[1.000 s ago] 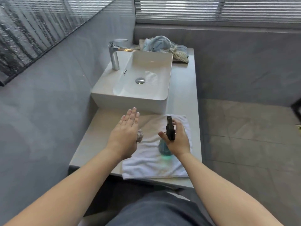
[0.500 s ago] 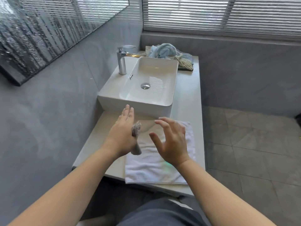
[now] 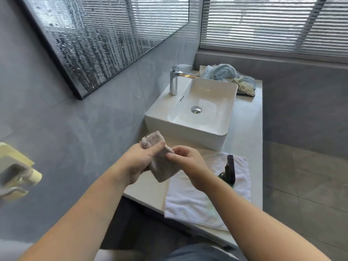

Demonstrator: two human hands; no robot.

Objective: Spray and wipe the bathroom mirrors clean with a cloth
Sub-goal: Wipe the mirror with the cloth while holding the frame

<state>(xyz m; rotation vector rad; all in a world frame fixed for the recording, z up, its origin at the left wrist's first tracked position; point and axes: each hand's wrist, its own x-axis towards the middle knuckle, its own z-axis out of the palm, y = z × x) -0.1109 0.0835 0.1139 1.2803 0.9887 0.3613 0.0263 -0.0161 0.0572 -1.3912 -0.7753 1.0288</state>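
Above the counter's near end, both hands hold a grey cloth [image 3: 162, 166]: left hand [image 3: 138, 163] grips it, right hand [image 3: 190, 162] pinches its edge. Beside them, the spray bottle [image 3: 230, 169] stands on a white towel [image 3: 197, 200]; the mirror [image 3: 105, 34] is streaked wet.

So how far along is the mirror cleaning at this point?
Spraying looks done: the mirror is covered in droplets and runs, and the spray bottle sits on the white towel, in neither hand. In hand: the left hand and right hand both hold the grey cloth over the counter, apparently readying it. Left: all the wiping; no wiped patch shows on the glass.
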